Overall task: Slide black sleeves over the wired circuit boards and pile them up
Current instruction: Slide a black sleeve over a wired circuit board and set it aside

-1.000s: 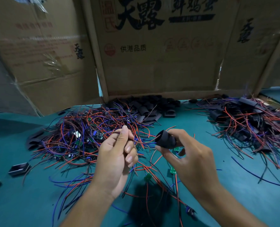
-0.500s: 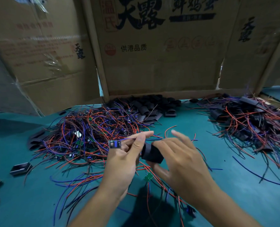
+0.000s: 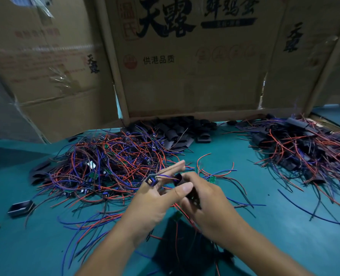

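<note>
black sleeve [image 3: 187,191] gripped in right hand [image 3: 209,202], mouth open, wires trailing below

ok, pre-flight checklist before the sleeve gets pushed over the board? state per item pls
1. Right hand has a grip on the black sleeve: ok.
2. Left hand holds the wired board by its leads: ok.
3. Sleeve mouth faces the board: ok, the open end points left toward it.
4. Board started into the sleeve: not ok, board and sleeve are apart.
5. Wires threaded through the sleeve: cannot tell, fingers cover that stretch.
6. Finished pile at right ready to take it: ok.
</note>
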Demonstrator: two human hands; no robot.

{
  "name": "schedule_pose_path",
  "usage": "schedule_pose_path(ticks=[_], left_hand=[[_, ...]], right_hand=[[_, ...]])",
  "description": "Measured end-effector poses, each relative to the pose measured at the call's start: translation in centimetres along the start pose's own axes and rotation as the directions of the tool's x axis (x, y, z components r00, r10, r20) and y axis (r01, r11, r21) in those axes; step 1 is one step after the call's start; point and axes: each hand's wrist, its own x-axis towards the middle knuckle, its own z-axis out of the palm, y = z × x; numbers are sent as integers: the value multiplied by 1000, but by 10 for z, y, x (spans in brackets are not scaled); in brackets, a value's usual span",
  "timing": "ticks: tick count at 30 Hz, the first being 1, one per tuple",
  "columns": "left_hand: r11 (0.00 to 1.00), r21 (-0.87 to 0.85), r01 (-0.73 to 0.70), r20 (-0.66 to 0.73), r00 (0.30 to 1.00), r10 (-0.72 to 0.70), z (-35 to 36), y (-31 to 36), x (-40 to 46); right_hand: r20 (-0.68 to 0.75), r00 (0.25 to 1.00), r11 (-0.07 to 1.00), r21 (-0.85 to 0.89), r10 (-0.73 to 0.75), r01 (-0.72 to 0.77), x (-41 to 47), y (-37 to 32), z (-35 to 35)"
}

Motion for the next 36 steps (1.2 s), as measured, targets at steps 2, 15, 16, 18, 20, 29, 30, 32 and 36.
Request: schedule_pose_path(ticks=[2, 15, 16, 18, 20, 29, 30, 32, 36], left_hand=[[998, -57, 24, -26, 999, -25, -4, 1, 1], [992, 115, -48, -188, 980, 69, -30, -1, 11], [996, 86, -31, -188, 981, 47, -26, -3, 11], [999, 41, -8, -169, 986, 15, -19, -9, 11], [1000, 27, -9, -161, 987, 13, -14, -13, 12], [977, -213, -22, -211, 977, -24, -11, -14, 13], [967, -253, -4, -219, 974, -53, -10, -14, 13], [944, -329, 26, -221, 970, -104, -8, -15, 13], [916, -396, 64, -178, 973, -145, -6, -15, 12]], right_hand=[[-22, 1000, 1000, 7, -1, 1, 2, 0, -3], [22, 1000, 949, -316, 3, 4, 7, 21, -29], [53, 999, 912, -408, -7, 29, 6, 21, -30], [93, 995, 852, -518, -30, 74, 6, 17, -31], [93, 994, 862, -499, -48, 89, 4, 14, -29], [1, 999, 956, -292, 37, -35, 5, 16, -24], [-21, 998, 956, -286, 54, -58, 4, 17, -23], [-48, 996, 941, -328, 69, -81, 3, 18, -23], [-33, 999, 928, -370, 28, -38, 3, 15, -25]])
